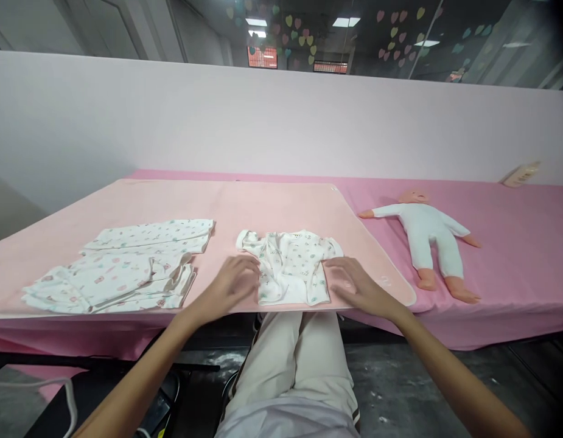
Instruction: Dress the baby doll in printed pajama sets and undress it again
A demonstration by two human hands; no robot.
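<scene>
A small white baby shirt (293, 267) with a scattered print lies spread out near the front edge of the peach mat (272, 204). Its short sleeves stick out to both sides, and its front is somewhat wrinkled. My left hand (235, 283) is at the shirt's left side, fingers bent and apart, with nothing held. On the other side, my right hand (361, 286) has its fingertips at the edge below the right sleeve, thumb apart from the fingers. Whether the fingertips press on the cloth, I cannot tell.
To the left lie stacks of folded printed baby clothes (148, 261). A baby doll (425, 234) in white lies on the pink tablecloth (504, 243) at the right. Behind it, a pale bottle (522, 174) lies by the white partition (281, 121).
</scene>
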